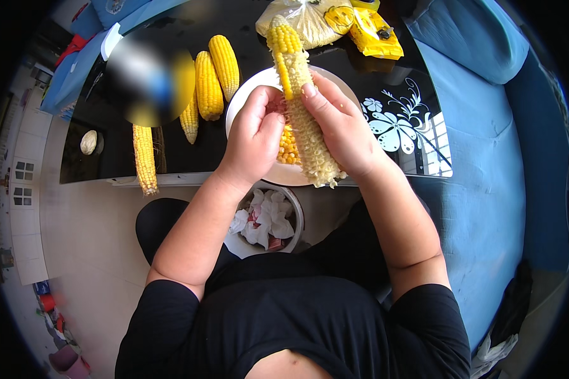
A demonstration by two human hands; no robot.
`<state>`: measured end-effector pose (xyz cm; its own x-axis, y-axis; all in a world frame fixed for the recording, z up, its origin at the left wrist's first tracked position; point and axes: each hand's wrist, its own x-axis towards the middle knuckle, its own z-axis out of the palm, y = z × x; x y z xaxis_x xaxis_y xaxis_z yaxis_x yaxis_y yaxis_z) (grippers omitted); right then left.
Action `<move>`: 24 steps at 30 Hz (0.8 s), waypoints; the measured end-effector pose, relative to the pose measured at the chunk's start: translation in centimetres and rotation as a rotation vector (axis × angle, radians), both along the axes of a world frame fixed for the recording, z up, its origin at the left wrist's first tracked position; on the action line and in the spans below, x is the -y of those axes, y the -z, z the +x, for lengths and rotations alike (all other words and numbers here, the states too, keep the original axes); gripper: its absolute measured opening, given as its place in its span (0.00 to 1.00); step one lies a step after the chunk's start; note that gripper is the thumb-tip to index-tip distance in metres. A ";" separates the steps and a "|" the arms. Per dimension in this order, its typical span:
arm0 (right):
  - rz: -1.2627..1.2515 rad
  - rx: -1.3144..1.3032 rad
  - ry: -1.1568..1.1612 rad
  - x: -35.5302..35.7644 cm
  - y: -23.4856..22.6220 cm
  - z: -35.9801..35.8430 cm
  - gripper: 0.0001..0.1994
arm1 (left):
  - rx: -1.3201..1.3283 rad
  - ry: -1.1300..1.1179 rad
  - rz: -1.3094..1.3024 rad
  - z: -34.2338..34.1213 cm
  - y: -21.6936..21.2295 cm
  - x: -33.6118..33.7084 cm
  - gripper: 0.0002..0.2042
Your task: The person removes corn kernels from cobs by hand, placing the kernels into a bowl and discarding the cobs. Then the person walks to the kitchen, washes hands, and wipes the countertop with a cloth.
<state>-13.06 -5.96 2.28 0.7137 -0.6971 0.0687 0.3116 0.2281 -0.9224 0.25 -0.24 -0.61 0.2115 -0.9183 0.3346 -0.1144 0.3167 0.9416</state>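
A partly stripped corn cob (311, 136) is held up over a white bowl (245, 90), tilted with its top leaning left. Yellow kernels cling to its upper end and left side; the rest is bare, pale cob. My right hand (348, 126) grips it from the right, the thumb lying along its face. On the other side my left hand (254, 136) is closed against the cob, thumb bent near the row of kernels; its other fingertips are partly hidden. Loose corn kernels (288, 150) lie in the bowl below.
Whole ears of corn (224, 66) lie left of the bowl on a black glossy table (385, 76); one thinner ear (145, 161) overhangs the front edge. A plastic bag (297, 19) and yellow packet (374, 38) sit behind. Below is a bin (299, 215) with tissues. A blue sofa (480, 189) stands right.
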 end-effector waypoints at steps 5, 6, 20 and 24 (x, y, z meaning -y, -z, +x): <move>-0.160 -0.063 0.091 -0.2 0.2 0.2 0.24 | -0.069 0.024 0.060 -0.4 -1.4 -0.4 0.08; -0.192 -0.089 0.108 -0.3 0.2 0.2 0.24 | -0.069 0.023 0.063 -0.4 -1.3 -0.4 0.08; -0.061 -0.030 -0.003 -0.1 0.2 0.0 0.25 | -0.266 0.049 0.161 0.1 -1.3 -0.5 0.07; -0.162 -0.107 0.036 -0.2 0.2 0.1 0.25 | -0.206 0.072 0.166 0.1 -1.7 -0.7 0.08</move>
<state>-12.96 -5.73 2.07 0.6977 -0.7084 0.1067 0.2148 0.0647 -0.9745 0.35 0.49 1.06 0.1916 -0.9722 0.1345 0.1025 0.1562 0.9824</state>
